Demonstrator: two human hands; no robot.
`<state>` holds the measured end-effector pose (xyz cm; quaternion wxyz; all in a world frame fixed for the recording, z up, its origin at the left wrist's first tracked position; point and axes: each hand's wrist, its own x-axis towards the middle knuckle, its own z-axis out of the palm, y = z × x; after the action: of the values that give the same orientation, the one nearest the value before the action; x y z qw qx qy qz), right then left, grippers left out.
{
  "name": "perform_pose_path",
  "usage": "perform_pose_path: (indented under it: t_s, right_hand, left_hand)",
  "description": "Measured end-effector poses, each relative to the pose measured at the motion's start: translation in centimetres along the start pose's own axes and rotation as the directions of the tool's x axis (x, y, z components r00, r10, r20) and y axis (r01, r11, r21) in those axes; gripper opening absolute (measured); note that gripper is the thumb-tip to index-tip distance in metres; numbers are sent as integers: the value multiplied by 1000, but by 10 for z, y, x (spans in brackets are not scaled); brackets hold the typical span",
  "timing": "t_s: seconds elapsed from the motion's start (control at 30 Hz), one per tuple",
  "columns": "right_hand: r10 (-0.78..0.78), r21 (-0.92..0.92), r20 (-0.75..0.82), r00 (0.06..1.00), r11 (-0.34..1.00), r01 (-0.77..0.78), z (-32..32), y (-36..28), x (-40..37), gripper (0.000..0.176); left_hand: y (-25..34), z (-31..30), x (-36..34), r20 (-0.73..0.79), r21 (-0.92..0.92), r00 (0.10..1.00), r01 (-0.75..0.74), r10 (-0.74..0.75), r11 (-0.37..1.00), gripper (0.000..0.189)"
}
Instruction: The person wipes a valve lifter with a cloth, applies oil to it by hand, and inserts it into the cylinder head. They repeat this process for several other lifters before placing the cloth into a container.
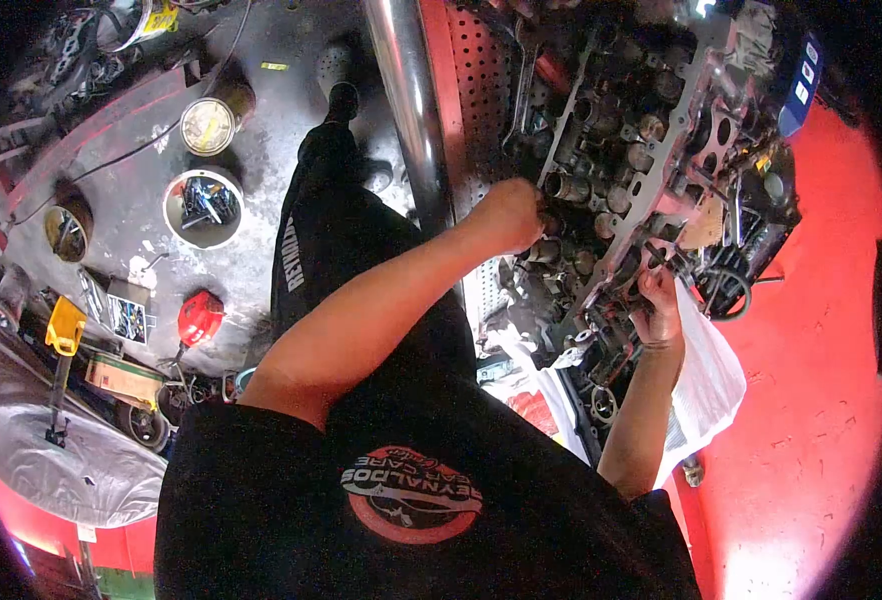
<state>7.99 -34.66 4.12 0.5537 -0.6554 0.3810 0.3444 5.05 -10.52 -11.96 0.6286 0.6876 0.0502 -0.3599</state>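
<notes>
A grimy metal cylinder head (pixel 641 190), with rows of round bores and a flat pale rail along its edge, lies in front of me at the upper right. My left hand (pixel 511 215) is closed at its near left side, fingertips tucked out of sight among the round bores. Lower down, my right hand (pixel 658 305) is raised beside the rail's right edge, thumb and fingers pinched around a small dark part (pixel 658 257). I cannot tell what the left fingers hold.
A wrench (pixel 523 85) lies by a perforated red panel (pixel 476 90). White paper (pixel 706 375) hangs beside my right forearm. On the floor at left stand a bucket of small parts (pixel 204 208), an open can (pixel 209 126) and a red object (pixel 201 318). A shiny metal post (pixel 406 90) rises near my leg.
</notes>
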Motion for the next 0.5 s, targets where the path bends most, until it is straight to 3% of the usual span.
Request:
perform_pose_path:
  t_s: [0.1,0.2,0.3,0.4,0.5]
  right_hand:
    - [-15,-17,9,1000,1000,15,16,-8,-6,46]
    - [-20,-13,27,999,1000,21,12,-7,-4,48]
    - [2,-8,17,1000,1000,-2,8,-3,-9,48]
    - [-23,-20,-11,1000,1000,22,4,2,0,49]
    - [59,-9,7,998,998,-59,2,-3,-1,47]
  left_hand:
    - [-1,4,1,22,115,997,-71,69,991,30]
    - [-1,1,0,13,20,996,-93,92,995,31]
    - [3,-3,-2,30,-17,1000,5,-4,1000,29]
    - [1,-5,-5,-84,27,990,-110,112,994,26]
    - [2,-1,1,-10,34,999,-43,43,999,26]
